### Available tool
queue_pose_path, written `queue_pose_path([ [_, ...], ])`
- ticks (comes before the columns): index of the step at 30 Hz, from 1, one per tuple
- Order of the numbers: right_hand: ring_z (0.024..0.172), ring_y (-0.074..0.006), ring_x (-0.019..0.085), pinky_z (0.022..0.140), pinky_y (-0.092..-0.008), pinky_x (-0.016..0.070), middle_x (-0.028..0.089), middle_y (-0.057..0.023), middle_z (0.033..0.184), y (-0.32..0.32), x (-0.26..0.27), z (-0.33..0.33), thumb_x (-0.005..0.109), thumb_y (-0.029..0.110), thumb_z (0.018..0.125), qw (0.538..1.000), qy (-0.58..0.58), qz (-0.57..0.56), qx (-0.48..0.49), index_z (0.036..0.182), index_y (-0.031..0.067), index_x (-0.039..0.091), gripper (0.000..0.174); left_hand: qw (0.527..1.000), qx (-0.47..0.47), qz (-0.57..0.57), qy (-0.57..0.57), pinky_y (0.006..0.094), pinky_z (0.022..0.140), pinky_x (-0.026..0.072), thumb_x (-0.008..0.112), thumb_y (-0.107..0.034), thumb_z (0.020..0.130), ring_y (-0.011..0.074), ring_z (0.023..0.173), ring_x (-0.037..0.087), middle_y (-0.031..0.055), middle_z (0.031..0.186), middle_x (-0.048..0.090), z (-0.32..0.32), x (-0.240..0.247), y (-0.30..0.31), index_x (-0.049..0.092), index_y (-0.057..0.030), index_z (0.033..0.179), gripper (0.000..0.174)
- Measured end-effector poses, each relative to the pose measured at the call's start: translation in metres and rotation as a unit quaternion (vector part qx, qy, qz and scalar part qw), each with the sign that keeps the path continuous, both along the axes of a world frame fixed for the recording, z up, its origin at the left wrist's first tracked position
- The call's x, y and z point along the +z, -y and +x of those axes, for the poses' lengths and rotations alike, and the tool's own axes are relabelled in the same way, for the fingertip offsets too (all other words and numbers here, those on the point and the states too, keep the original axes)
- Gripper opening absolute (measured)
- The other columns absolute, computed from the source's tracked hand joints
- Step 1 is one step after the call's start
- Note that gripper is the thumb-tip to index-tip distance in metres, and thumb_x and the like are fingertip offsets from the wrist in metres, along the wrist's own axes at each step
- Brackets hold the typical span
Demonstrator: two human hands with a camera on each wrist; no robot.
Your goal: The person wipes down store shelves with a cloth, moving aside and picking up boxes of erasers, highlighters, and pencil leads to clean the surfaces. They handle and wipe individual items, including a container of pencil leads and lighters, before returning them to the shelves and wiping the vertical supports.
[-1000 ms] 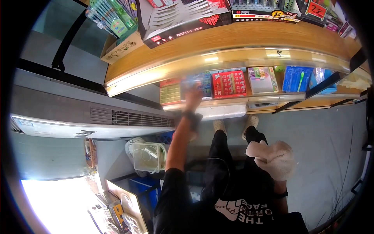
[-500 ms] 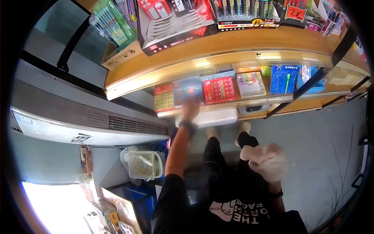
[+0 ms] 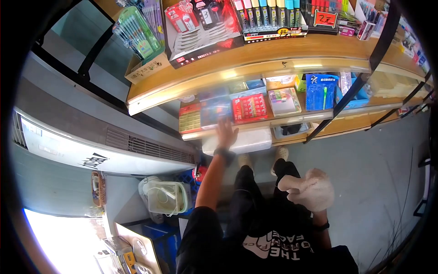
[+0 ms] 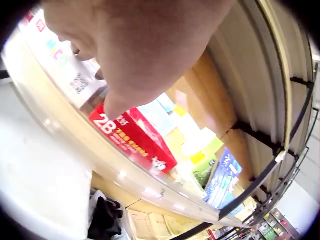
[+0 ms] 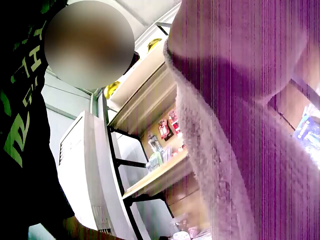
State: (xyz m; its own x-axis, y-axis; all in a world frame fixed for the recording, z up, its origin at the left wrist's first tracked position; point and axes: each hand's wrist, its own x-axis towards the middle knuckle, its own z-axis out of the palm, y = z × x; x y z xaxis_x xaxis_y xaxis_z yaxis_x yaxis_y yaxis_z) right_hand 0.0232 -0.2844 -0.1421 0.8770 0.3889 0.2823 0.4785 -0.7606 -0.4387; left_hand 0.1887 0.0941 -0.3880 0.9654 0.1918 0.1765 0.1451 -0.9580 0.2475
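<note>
My left hand [image 3: 226,135] reaches to the lower shelf's front, its fingers by a blurred blue-and-clear box [image 3: 216,113] and its thumb spread to the right. In the left wrist view the hand [image 4: 145,45] is over a white package with a square code [image 4: 79,83]; the thumb lies by a red 2B box [image 4: 135,140]. The contact at the fingertips is partly hidden. My right hand holds a bunched beige cloth [image 3: 315,189] low at the right, which covers its fingers. In the right wrist view the hand [image 5: 235,47] shows purple-tinted above the cloth [image 5: 210,145].
Yellow-and-red boxes [image 3: 190,119] stand left of the blurred box; a white tray [image 3: 284,101] and blue packs [image 3: 320,91] lie right. Above is the upper shelf edge [image 3: 255,68] with pens and cards. A white package [image 3: 248,140] sits below. A white appliance [image 3: 91,146] is at left.
The shelves have shifted left in the head view. My left hand stays by the blurred box, its fingers showing more plainly. My right hand still holds the cloth.
</note>
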Motion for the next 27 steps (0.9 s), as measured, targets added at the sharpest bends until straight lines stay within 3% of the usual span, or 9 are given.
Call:
queue_pose_path([
  [1,0.072,-0.0267,0.061,0.064,-0.0380,0.0494,0.059,-0.0088,0.076,0.003,0.005,-0.001,0.082,0.029,0.057,1.000,0.011,-0.009,-0.004,0.083,0.0081,0.065,0.038,1.000,-0.005,0.030,-0.004,0.0572,0.114,0.0220,0.059,-0.046,0.092,0.0414,0.143,0.027,0.0282,0.152,0.032,-0.002,0.000,0.003,0.030,-0.0082,0.150,0.075],
  [4,0.068,-0.0261,0.061,0.062,-0.0375,0.0491,0.058,-0.0093,0.073,0.008,0.017,-0.001,0.084,0.030,0.056,0.998,0.045,-0.040,-0.021,0.080,0.0071,0.064,0.039,0.987,-0.115,-0.114,0.019,0.0469,0.110,0.0350,0.063,-0.032,0.093,0.0380,0.132,0.046,0.0252,0.139,0.050,-0.023,0.060,0.034,0.042,-0.0049,0.144,0.061],
  [7,0.067,-0.0258,0.061,0.061,-0.0372,0.0491,0.058,-0.0093,0.073,0.014,0.019,-0.004,0.084,0.031,0.055,0.999,0.042,-0.014,-0.028,0.079,0.0068,0.064,0.039,0.856,-0.195,-0.464,-0.116,0.0363,0.100,0.0450,0.063,-0.014,0.093,0.0318,0.115,0.060,0.0186,0.122,0.064,-0.059,0.194,0.086,0.054,-0.0009,0.132,0.043],
  [9,0.067,-0.0257,0.061,0.061,-0.0371,0.0491,0.058,-0.0091,0.073,0.012,0.017,-0.006,0.084,0.031,0.055,0.999,0.015,0.039,-0.021,0.079,0.0068,0.064,0.039,0.817,-0.284,-0.492,-0.100,0.0340,0.095,0.0480,0.061,-0.001,0.090,0.0249,0.107,0.064,0.0132,0.114,0.068,-0.086,0.265,0.107,0.061,0.0016,0.122,0.032],
  [11,0.067,-0.0256,0.061,0.061,-0.0370,0.0492,0.058,-0.0090,0.073,0.010,0.012,-0.010,0.085,0.031,0.055,0.993,-0.030,0.118,-0.001,0.079,0.0068,0.065,0.040,0.825,-0.370,-0.426,0.018,0.0365,0.094,0.0480,0.061,0.001,0.089,0.0255,0.106,0.064,0.0143,0.113,0.068,-0.115,0.313,0.113,0.063,0.0027,0.120,0.030],
  [13,0.067,-0.0254,0.061,0.061,-0.0369,0.0493,0.058,-0.0089,0.073,0.007,0.006,-0.014,0.085,0.031,0.055,0.980,-0.074,0.184,0.023,0.079,0.0068,0.065,0.040,0.801,-0.405,-0.410,0.160,0.0397,0.092,0.0496,0.065,-0.006,0.087,0.0300,0.100,0.065,0.0184,0.108,0.069,-0.139,0.352,0.114,0.065,0.0043,0.113,0.028],
  [15,0.067,-0.0253,0.061,0.061,-0.0368,0.0494,0.059,-0.0088,0.073,0.003,-0.002,-0.018,0.085,0.031,0.055,0.964,-0.116,0.236,0.040,0.079,0.0068,0.065,0.040,0.676,-0.457,-0.462,0.349,0.0445,0.081,0.0533,0.067,-0.022,0.088,0.0326,0.089,0.067,0.0196,0.105,0.067,-0.145,0.367,0.115,0.066,0.0032,0.107,0.031],
  [20,0.067,-0.0250,0.062,0.062,-0.0365,0.0497,0.059,-0.0084,0.073,0.005,-0.023,-0.027,0.085,0.032,0.055,0.920,-0.206,0.331,0.048,0.080,0.0069,0.065,0.041,0.484,-0.412,-0.526,0.566,0.0576,0.103,0.0214,0.045,-0.060,0.090,0.0280,0.120,0.048,0.0149,0.139,0.042,-0.179,0.438,0.132,0.052,-0.0228,0.128,0.054],
  [27,0.068,-0.0245,0.062,0.062,-0.0362,0.0500,0.059,-0.0080,0.074,0.008,-0.037,-0.029,0.086,0.032,0.055,0.894,-0.243,0.376,0.038,0.080,0.0069,0.065,0.041,0.440,-0.434,-0.510,0.598,0.0542,0.096,0.0286,0.045,-0.055,0.092,0.0291,0.111,0.052,0.0159,0.131,0.047,-0.176,0.436,0.142,0.054,-0.0173,0.125,0.051],
])
